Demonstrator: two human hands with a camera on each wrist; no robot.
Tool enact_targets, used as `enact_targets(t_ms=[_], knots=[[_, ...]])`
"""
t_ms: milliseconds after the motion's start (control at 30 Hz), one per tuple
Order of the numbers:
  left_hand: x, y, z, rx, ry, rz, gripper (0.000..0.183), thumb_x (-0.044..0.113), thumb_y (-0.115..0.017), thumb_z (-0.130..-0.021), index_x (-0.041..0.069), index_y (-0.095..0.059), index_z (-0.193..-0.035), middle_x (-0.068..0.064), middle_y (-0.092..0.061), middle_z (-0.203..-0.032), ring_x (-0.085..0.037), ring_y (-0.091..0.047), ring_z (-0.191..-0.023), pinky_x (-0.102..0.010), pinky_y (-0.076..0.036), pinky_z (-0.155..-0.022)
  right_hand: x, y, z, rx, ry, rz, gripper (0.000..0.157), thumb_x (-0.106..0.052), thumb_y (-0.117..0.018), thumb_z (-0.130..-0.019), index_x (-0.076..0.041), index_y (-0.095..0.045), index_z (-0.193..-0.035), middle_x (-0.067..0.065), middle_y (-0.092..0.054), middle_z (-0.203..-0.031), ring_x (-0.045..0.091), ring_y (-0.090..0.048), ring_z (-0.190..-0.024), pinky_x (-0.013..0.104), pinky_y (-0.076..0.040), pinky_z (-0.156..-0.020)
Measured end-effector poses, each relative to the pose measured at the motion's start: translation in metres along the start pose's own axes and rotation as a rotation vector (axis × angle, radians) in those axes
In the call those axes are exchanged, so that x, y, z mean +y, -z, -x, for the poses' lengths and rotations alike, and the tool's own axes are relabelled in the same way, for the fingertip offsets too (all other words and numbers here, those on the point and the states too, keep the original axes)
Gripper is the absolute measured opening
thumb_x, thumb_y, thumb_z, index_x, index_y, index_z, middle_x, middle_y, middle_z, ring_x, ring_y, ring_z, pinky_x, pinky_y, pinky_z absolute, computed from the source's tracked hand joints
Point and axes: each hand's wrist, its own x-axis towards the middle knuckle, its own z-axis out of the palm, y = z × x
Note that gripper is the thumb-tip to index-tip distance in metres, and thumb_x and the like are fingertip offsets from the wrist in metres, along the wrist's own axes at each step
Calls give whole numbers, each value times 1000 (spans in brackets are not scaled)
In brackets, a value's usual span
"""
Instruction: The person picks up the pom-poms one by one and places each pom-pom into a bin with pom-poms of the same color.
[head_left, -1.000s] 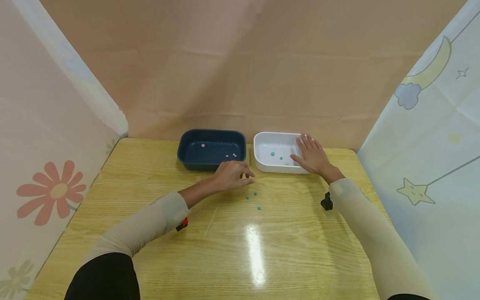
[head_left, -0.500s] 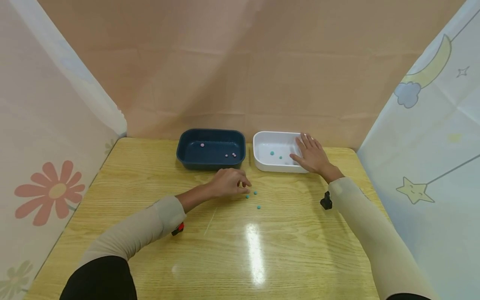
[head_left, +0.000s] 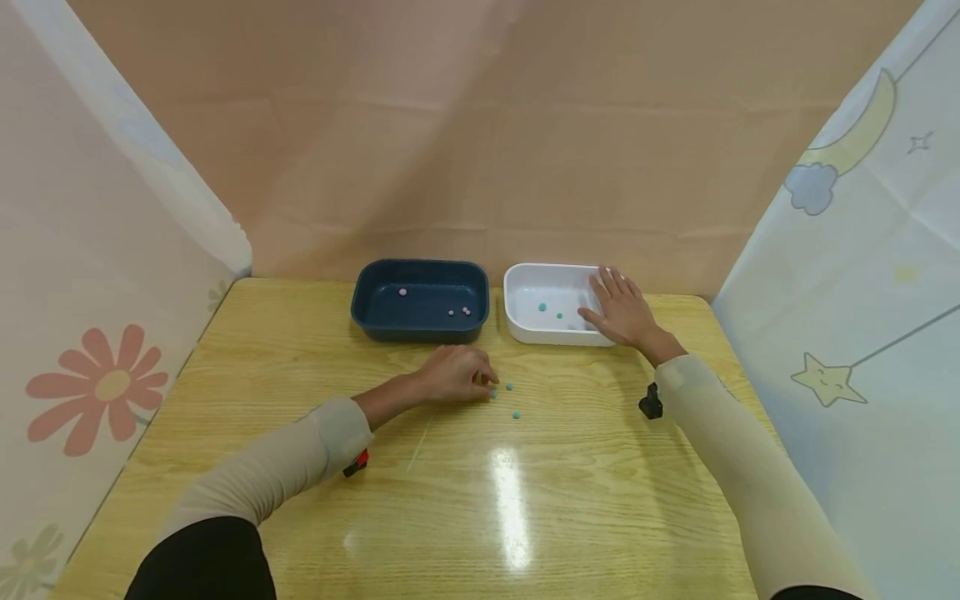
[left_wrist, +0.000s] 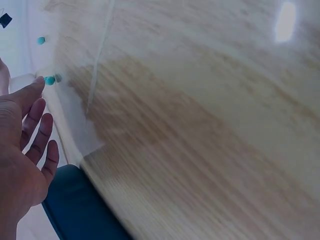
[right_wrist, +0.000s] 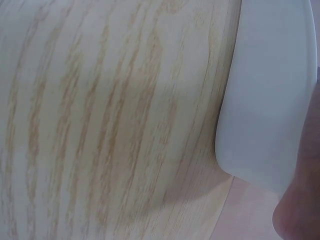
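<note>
My left hand (head_left: 456, 375) reaches low over the table, fingers bent, with thumb and index tips right at a small teal ball (head_left: 493, 394). In the left wrist view the thumb tip touches the edge of that ball (left_wrist: 49, 80), and the other fingers are loosely bent. A second teal ball (head_left: 509, 387) lies just beyond, and a third teal ball (head_left: 516, 415) sits nearer the front. My right hand (head_left: 624, 312) rests with spread fingers over the right end of a white tray (head_left: 558, 337), which holds teal balls (head_left: 542, 307).
Left of the white tray stands a dark blue tray (head_left: 420, 333) with several pink balls (head_left: 402, 292) inside. Both trays stand at the back of the wooden table (head_left: 585, 483), near a brown back panel (head_left: 420, 125). Patterned white panels (head_left: 885, 275) flank the table.
My left hand has moved down and slightly left, from in front of the trays to the nearest teal ball, its fingertips drawing closer. The right hand stays on the white tray.
</note>
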Motion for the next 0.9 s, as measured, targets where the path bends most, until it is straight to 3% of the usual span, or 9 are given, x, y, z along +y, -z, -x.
enact_targets(t_ms=[433,900], knots=[[-2,-8,3,-24,9,15,13,29,-87,-90,25,-87,-102,12,-72,-87,1,-60,-76,-19,-47,-64,1,-1,0,-11,-5,-15,83,-49,-42,-111,5,-14,-167,27,1,-175,46,2,-162,62,1,-130],[-3,-9,2,-46,23,35,12,30,-84,-93,25,-87,-104,11,-75,-95,-2,-64,-82,-22,-50,-68,0,-1,-2,-17,-6,10,83,-48,-43,-110,6,-14,-167,28,0,-175,47,0,-162,62,-3,-130]])
